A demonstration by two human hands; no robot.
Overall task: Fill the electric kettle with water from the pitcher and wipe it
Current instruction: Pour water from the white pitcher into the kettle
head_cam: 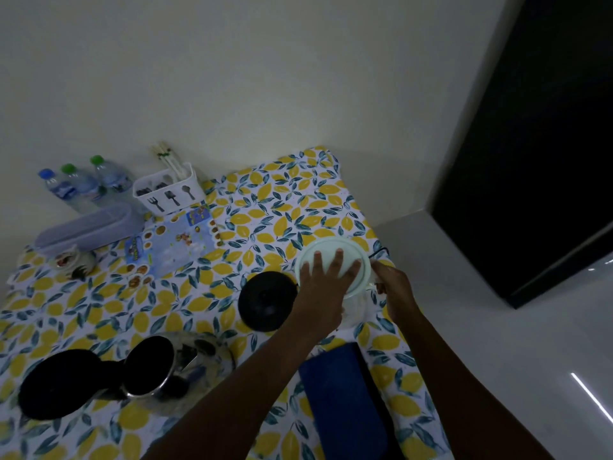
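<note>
We press our left hand [323, 287] flat, fingers spread, on the clear pitcher's pale round lid [335, 260] (steadying it near the surface's right edge) while our right hand [394, 290] curls around its handle.

Left hand [323, 287] flat on clear pitcher's pale green round lid [345, 260], right hand [394, 290] gripping its handle side, near lemon-print tablecloth's [282, 200] right edge
</note>
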